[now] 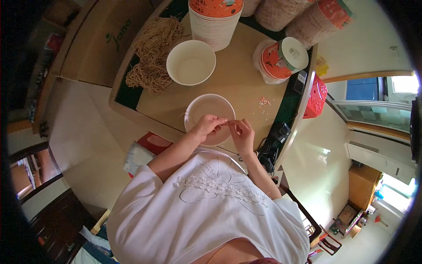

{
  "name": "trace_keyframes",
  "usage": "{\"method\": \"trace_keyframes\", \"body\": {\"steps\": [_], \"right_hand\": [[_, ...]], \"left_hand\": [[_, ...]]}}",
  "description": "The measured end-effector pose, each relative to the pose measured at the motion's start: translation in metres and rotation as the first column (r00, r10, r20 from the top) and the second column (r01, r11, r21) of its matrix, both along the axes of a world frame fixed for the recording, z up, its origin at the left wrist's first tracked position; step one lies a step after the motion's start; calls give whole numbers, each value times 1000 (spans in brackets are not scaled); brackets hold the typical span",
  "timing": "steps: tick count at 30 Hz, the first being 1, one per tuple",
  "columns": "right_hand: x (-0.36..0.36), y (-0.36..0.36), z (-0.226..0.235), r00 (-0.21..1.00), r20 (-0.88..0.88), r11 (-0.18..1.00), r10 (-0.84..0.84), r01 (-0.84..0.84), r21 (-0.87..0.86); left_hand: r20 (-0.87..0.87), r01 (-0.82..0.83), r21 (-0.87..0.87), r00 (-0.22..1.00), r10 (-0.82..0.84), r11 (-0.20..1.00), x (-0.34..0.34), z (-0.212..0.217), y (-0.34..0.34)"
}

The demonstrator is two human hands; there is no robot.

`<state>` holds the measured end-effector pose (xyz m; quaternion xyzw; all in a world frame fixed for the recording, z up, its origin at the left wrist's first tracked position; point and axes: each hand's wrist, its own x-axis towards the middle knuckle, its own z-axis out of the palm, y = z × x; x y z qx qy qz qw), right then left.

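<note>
My left hand (210,127) and my right hand (241,133) meet over the near white paper tub (210,95). Their fingertips are pinched close together at the tub's right side. Whatever sits between the fingers is too small to make out. Just beyond stands a second white tub (191,66), its mouth facing up. A tangled heap of thin brown cord (151,55) lies to its left. Small pink and white bits (264,102) are scattered on the table to the right of my hands.
A tall stack of nested orange-and-white tubs (215,31) stands behind. More wrapped stacks (281,15) line the back right. An orange tub with a lid (273,61) sits at right. Black cables (268,156) lie by the right edge, near a red stool (315,99). A cardboard box (99,44) stands left.
</note>
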<state>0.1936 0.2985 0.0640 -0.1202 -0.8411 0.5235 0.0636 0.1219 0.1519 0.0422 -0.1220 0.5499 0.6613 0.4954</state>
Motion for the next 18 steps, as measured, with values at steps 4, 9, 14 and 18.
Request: {"method": "trace_keyframes", "body": {"steps": [4,9,14,18], "right_hand": [[6,-1,-13,989,-148,955,11,33,294],[7,-7,-7,991,-130,944,1,42,329],[9,-6,-3,992,-111,934,54,-11,358],[6,1,-8,997,82,992,-10,20,-122]], "left_hand": [[9,-73,-8,997,73,997,0,3,3],[0,-59,2,998,59,998,2,6,2],[-54,-25,-47,998,22,999,2,-2,-2],[-262,31,-72,964,-49,997,1,2,-5]]}}
